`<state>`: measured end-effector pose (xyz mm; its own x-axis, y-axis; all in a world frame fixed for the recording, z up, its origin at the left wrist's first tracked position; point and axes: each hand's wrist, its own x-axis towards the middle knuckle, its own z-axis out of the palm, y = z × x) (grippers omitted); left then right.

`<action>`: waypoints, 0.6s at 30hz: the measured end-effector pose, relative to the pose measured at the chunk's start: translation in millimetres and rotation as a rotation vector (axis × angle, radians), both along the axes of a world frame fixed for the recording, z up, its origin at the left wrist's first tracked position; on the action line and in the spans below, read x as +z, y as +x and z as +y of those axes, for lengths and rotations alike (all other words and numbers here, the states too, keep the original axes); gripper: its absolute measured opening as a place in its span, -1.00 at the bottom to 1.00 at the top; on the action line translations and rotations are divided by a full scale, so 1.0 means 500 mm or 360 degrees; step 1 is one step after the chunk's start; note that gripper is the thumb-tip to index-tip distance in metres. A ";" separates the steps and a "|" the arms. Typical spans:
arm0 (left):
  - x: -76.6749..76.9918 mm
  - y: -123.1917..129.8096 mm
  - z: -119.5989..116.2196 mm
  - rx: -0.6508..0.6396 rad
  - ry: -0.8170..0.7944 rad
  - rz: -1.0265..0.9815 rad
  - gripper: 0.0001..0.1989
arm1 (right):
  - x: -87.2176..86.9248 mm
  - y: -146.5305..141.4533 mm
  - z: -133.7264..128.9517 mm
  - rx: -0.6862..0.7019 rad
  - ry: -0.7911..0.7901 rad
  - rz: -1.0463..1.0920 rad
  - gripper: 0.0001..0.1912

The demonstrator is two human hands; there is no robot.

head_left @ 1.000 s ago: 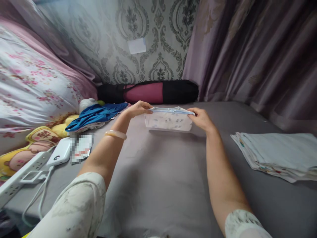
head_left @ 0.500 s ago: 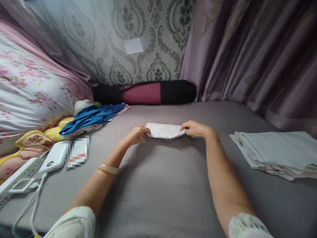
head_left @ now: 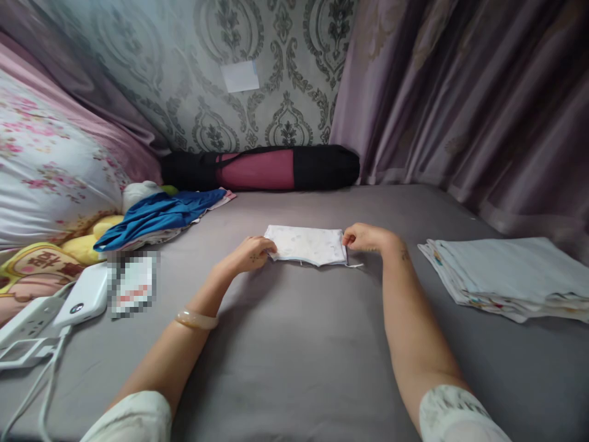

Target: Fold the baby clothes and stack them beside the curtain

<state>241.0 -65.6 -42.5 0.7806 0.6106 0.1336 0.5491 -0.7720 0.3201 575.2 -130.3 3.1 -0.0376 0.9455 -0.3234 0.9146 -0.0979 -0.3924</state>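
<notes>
In the head view, the cloth, white with a faint print, lies folded into a wide, low rectangle on the grey bed, midway between the hands and nearer the far edge of the bed than the near one. The left hand is at its left end, fingers drawn together with the tips on the near part of that end, gripping it. The right hand is at the opposite end, thumb and forefinger brought together in a pinch on the right side, nearer the far corner; its other fingers are curled in. The cloth's near edge is slightly uneven, and a thin strip pokes out at its near right corner, below the right hand. A bangle circles the left forearm.

Well to the right of the right hand, a stack of folded cloths sits by the bed's right edge. Along the far edge lies a black and pink roll. Toward the far left corner is a blue garment on other fabric; nearer, along the left side, are a blurred-out packet, a white power bank and a power strip.
</notes>
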 end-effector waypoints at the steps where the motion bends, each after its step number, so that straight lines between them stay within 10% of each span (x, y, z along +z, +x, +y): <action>1: 0.001 0.001 0.000 0.0007 -0.0021 -0.0008 -0.56 | 0.004 0.001 -0.002 0.0031 0.0002 0.0042 -0.75; 8: 0.024 0.048 0.001 0.0353 0.0037 -0.0128 -0.60 | 0.010 -0.058 0.012 0.0058 0.0419 0.0173 -0.68; 18: -0.031 0.168 0.010 0.0419 0.0153 -0.0102 -0.62 | -0.099 -0.216 0.029 0.0027 0.0631 -0.0211 -0.41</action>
